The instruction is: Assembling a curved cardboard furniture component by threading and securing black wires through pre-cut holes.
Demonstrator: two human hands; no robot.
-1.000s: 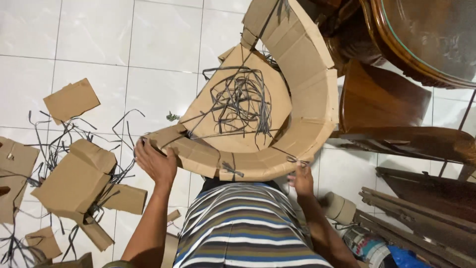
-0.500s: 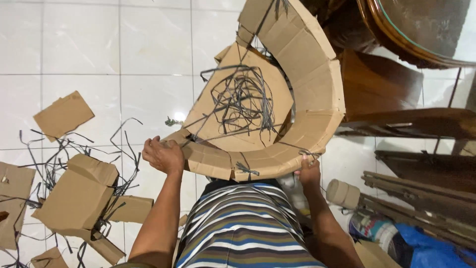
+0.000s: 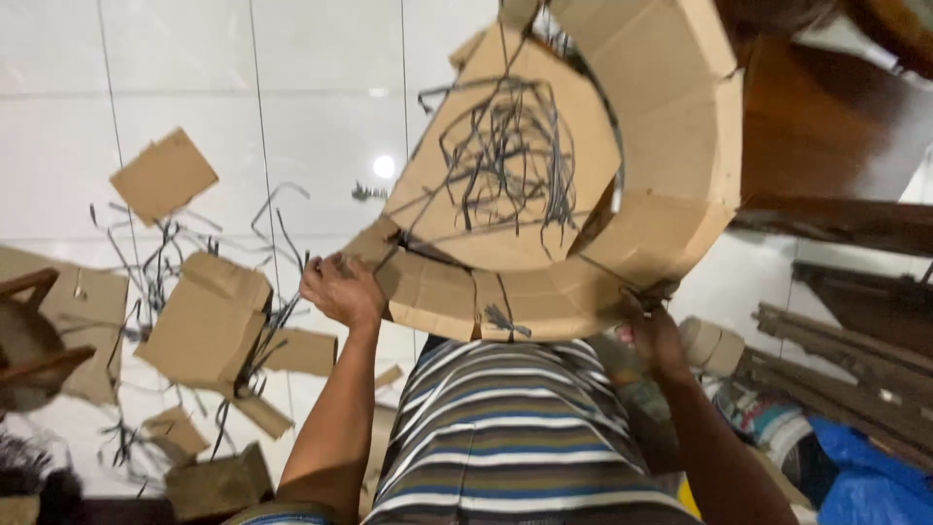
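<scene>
I hold up a large curved cardboard structure made of joined panels, shaped like a bent wall around a flat cardboard base covered with tangled dark strips. My left hand grips the near left end of its lower rim. My right hand grips the rim's right underside, partly in shadow. My striped shirt fills the bottom centre.
Cardboard scraps and a folded cardboard box lie on the white tiled floor at left among dark strips. Dark wooden furniture and stacked wooden slats stand at right, with a tape roll and blue cloth.
The cardboard structure has risen and come closer to the camera. Both hands kept their grip on the lower rim and moved up with it.
</scene>
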